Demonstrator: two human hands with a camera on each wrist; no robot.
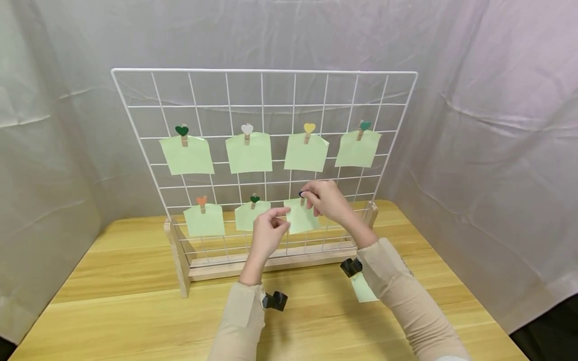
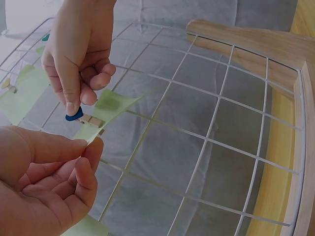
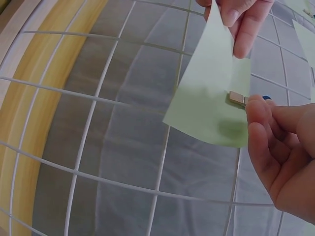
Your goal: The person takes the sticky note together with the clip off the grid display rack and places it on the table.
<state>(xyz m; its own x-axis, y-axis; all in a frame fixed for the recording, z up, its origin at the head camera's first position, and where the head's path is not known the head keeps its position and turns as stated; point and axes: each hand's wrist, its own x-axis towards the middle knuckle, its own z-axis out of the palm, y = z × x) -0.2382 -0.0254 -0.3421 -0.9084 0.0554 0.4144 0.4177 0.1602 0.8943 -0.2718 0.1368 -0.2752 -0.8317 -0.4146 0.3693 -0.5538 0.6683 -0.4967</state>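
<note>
Against the white wire grid (image 1: 277, 106), a pale green paper note (image 1: 301, 220) is held at its side edge between the thumb and forefinger of my left hand (image 1: 266, 234). My right hand (image 1: 329, 200) pinches a small wooden clothespin (image 3: 236, 98) with a dark blue heart (image 2: 74, 115) on its end. The clothespin lies over the upper part of that note. In the right wrist view the note bends away from the wires. Just left of it hangs another green note (image 1: 246, 218) on a dark green heart clothespin (image 1: 255, 199), partly behind my left hand.
Four-cornered green notes hang in an upper row, one on a yellow heart clothespin (image 1: 309, 129). At lower left another note (image 1: 204, 223) hangs on an orange one. The grid stands in a wooden base (image 1: 217, 271). A loose note (image 1: 363, 290) lies on the table (image 1: 135, 321) by my right sleeve.
</note>
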